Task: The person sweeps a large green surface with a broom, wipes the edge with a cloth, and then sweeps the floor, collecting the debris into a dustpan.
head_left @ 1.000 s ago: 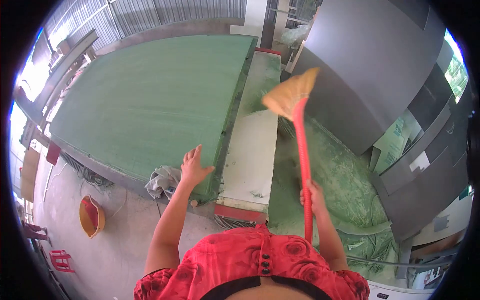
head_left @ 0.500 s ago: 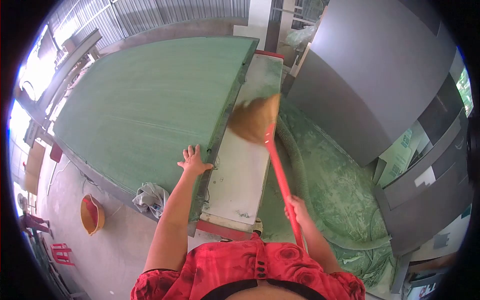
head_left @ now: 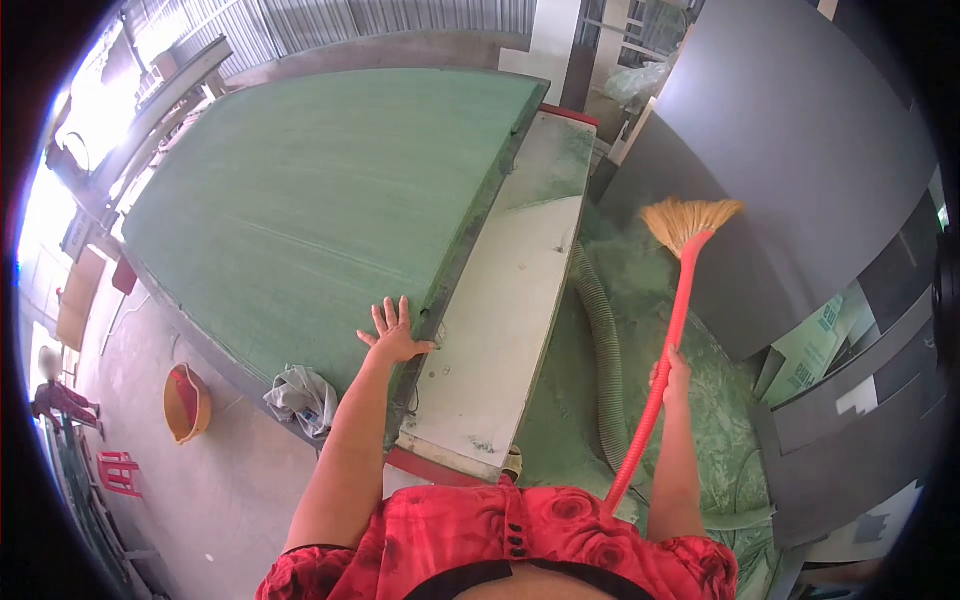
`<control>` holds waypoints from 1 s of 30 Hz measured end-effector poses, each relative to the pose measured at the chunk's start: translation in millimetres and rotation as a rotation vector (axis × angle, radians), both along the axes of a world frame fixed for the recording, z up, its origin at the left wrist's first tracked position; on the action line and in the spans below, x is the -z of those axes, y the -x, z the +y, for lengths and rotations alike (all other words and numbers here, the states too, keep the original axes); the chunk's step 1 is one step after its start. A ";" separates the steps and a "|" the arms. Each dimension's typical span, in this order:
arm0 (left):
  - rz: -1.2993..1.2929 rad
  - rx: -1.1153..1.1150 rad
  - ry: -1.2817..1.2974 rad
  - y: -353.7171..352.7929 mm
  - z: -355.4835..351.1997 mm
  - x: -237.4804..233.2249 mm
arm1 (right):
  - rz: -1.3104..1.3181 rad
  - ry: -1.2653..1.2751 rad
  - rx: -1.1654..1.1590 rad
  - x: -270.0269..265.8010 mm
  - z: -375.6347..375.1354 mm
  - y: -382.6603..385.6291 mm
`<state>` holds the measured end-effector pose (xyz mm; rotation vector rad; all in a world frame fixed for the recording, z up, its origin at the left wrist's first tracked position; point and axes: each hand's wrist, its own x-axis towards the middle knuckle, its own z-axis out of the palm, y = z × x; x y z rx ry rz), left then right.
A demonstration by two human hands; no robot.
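My left hand (head_left: 394,334) lies flat with fingers spread on the edge of a large green board (head_left: 320,200). My right hand (head_left: 672,376) grips the red handle of a broom (head_left: 676,290). The straw head of the broom (head_left: 690,220) is raised to the right, off the pale bench (head_left: 510,320), over the green-dusted floor. The pale bench runs alongside the green board and carries green dust at its far end.
A ribbed hose (head_left: 600,350) lies on the dusty floor beside the bench. Large grey panels (head_left: 790,170) lean at the right. A crumpled cloth (head_left: 300,396) hangs at the board's corner. An orange bucket (head_left: 186,404) and a red stool (head_left: 118,472) stand at the left, near another person (head_left: 60,398).
The broom head swung from over the bench to the right and upward. My right hand moved right with it. My left hand stayed on the green board.
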<state>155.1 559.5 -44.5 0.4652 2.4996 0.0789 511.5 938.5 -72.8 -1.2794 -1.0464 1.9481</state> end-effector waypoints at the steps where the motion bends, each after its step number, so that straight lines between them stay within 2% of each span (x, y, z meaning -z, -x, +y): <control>1: -0.005 0.001 0.008 -0.3 -0.1 -0.5 | -0.053 -0.047 -0.032 -2.1 3.7 -0.2; 3: -0.005 0.003 0.015 1.1 3.0 -5.0 | -0.101 -0.095 -0.063 -10.5 4.2 2.8; 6: -0.028 0.007 0.051 -0.1 4.8 -7.9 | -0.020 -0.006 -0.075 -23.2 -23.8 13.9; 8: -0.037 0.013 0.052 0.7 4.8 -8.0 | 0.057 -0.009 -0.182 -24.2 -43.9 18.9; 12: -0.037 0.017 0.058 0.2 5.3 -11.4 | 0.090 0.077 -0.297 -29.4 -78.5 37.1; 14: -0.035 0.013 0.053 0.5 4.7 -8.9 | 0.057 0.128 -0.425 -29.1 -92.8 48.1; 20: -0.026 0.004 0.027 2.4 3.3 -2.5 | -0.021 0.173 -0.682 4.0 -97.5 84.2; 22: -0.025 -0.001 0.022 1.7 3.1 -3.1 | -0.029 0.188 -0.679 23.3 -86.1 91.8; 24: -0.023 -0.012 0.014 1.4 3.8 -4.6 | -0.090 0.133 -0.566 34.5 -68.9 98.7; 30: -0.016 -0.014 0.016 -0.5 4.0 -6.2 | -0.073 0.010 -0.356 39.4 12.4 117.3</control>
